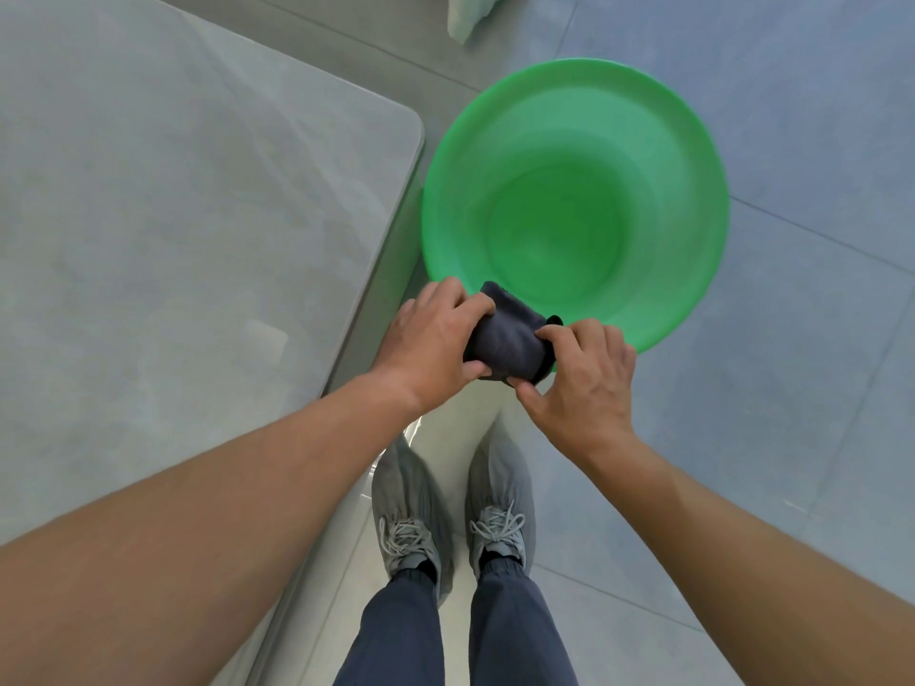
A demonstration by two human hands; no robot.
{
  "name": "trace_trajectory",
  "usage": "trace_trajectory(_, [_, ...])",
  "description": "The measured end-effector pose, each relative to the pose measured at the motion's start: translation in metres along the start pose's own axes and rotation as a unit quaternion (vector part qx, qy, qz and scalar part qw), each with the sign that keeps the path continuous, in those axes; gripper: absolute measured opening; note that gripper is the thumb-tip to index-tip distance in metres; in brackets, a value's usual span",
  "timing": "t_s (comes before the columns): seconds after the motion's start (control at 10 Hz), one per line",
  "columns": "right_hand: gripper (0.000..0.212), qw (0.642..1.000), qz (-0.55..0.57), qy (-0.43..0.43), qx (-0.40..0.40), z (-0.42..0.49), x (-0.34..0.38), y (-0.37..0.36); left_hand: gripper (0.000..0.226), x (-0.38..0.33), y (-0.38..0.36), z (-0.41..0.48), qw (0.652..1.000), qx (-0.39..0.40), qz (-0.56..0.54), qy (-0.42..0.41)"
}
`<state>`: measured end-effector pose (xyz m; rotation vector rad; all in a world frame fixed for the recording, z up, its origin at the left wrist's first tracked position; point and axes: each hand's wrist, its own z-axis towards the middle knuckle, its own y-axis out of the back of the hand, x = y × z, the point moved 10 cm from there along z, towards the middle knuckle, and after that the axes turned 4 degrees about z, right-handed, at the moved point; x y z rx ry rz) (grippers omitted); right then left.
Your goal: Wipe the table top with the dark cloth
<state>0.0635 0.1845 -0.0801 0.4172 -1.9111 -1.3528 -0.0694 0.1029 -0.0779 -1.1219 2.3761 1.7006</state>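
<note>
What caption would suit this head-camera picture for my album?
Both hands, left and right, grip a dark cloth over a green basin, beside the grey table.

No readable text or labels anywhere.

The light here is bright, soft and even, and my arms throw almost no shadow on the table (148,240). A patch of glare shines off the floor (742,388) just ahead of my shoes (411,512), and the basin (693,141) glows a vivid, slightly washed green. The wide lens bows the table's edge and swells my forearms at the bottom corners, and the far top looks soft.
</note>
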Motion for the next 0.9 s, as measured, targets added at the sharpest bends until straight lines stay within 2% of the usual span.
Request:
trace_trajectory(0.4, [0.074,0.998,0.02,-0.045,0.041,-0.005,-0.004,0.001,0.083,0.002,-0.001,-0.01,0.999,0.031,0.006,0.008])
trace_trajectory(0.9, [0.067,0.995,0.066,-0.053,0.053,-0.009,-0.01,0.014,0.076,0.002,0.004,-0.017,0.997,0.024,-0.047,0.048])
